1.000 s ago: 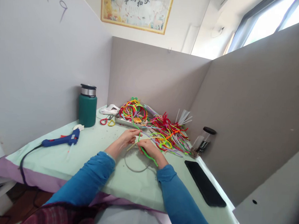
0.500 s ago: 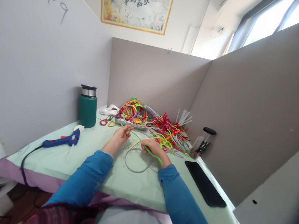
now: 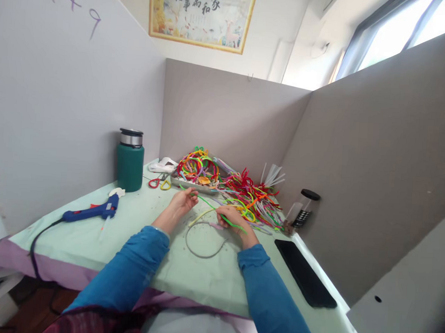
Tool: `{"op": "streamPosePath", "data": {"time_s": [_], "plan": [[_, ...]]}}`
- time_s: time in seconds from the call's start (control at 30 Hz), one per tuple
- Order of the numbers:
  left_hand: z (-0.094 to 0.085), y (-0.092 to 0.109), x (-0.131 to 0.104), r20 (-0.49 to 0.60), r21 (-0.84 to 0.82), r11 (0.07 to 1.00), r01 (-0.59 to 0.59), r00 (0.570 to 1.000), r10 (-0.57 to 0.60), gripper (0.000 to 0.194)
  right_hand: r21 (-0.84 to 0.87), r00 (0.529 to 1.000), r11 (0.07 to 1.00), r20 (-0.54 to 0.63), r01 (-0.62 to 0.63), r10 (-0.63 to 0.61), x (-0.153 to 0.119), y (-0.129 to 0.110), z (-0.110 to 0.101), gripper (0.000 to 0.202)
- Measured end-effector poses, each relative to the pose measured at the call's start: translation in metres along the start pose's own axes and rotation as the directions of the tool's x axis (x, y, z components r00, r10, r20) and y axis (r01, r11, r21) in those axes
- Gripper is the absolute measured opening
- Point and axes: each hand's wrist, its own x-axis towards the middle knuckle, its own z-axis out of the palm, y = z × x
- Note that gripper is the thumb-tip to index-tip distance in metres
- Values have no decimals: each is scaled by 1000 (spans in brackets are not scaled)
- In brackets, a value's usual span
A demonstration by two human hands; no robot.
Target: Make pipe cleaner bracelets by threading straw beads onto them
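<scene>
A green pipe cleaner (image 3: 207, 202) stretches between my two hands above the table. My left hand (image 3: 185, 200) pinches it near its far left end, a short tip sticking out beyond the fingers. Closed on the same strand further right is my right hand (image 3: 230, 217), and the free end runs over that hand toward the wrist. Below the hands a thin grey ring (image 3: 203, 256) lies on the pale green cloth. A pale yellow pipe cleaner (image 3: 201, 217) rests at the ring's upper edge, with a short pinkish piece (image 3: 216, 226) beside it.
Behind are a metal tray (image 3: 202, 188) of coloured loops, a heap of pipe cleaners (image 3: 249, 188) and scissors (image 3: 165, 185). At left stand a green bottle (image 3: 129, 164) and a blue glue gun (image 3: 93, 212). A black phone (image 3: 304, 272) and a clear jar (image 3: 305, 210) are at right.
My right hand has shifted slightly right and the green pipe cleaner between the hands is straighter. The pinkish piece by the ring now shows.
</scene>
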Motion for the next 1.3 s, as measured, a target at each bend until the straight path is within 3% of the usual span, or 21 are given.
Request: {"op": "streamPosePath", "data": {"time_s": [0.1, 0.2, 0.43, 0.7, 0.9, 1.1, 1.2, 1.27, 1.3], "plan": [[1, -2, 1, -23, -30, 998, -48, 999, 47, 23, 20, 1000, 999, 8, -29, 28, 0, 2, -2, 26], [2, -2, -1, 30, -47, 997, -61, 998, 63, 30, 51, 999, 998, 22, -26, 25, -1, 2, -5, 25], [-3, -1, 3, 53, -14, 996, -93, 994, 93, 19, 215, 988, 974, 148, -69, 37, -5, 0, -12, 27], [-5, -1, 5, -74, 44, 996, -82, 994, 85, 17, 468, 978, 871, 198, -150, 62, -1, 8, -22, 30], [-4, 3, 6, -77, -94, 962, -255, 966, 249, 20, 514, 976, 845, 212, -149, 43, -1, 11, -26, 26], [-7, 6, 11, -79, -109, 922, -372, 928, 365, 18, 412, 972, 905, 233, -108, 10, -2, 15, -30, 27], [-7, 1, 13, -93, 24, 945, -328, 940, 328, 17, 395, 989, 916, 150, -75, 16, 2, 19, -26, 30], [-7, -7, 13, -95, 265, 934, -240, 957, 273, 24, 407, 999, 913, 36, -18, 4, 6, 21, -23, 32], [-7, -11, 13, -74, 428, 881, -199, 964, 254, 25, 407, 1000, 913, -23, 10, -1, 9, 23, -22, 33]]}}
